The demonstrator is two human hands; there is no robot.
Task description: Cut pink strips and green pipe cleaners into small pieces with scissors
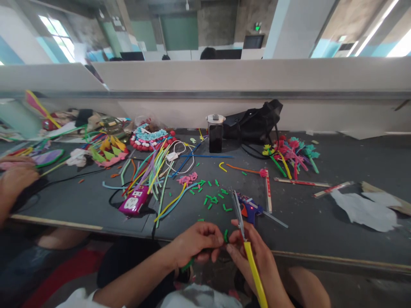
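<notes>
Just over the table's front edge, my left hand (204, 240) is closed with its fingertips pinched on a green pipe cleaner (226, 235). More of the green strip hangs below that palm. My right hand (263, 259) holds scissors (253, 269) with a yellow handle, their blades pointing up and away from me. Its thumb and fingertips come close to the green tip; whether they touch it I cannot tell. Several short green cut pieces (212, 199) lie scattered on the dark table (189, 233). Beyond the blades rests a blue glue gun (252, 209) with an orange part.
Long coloured pipe cleaners (154, 167) and a purple box (135, 201) lie left of centre. A dark bottle (215, 134) stands before a black bag (257, 124). Pipe-cleaner flowers (293, 154) and white paper (366, 209) are at right. Another person's hand (17, 179) is at far left.
</notes>
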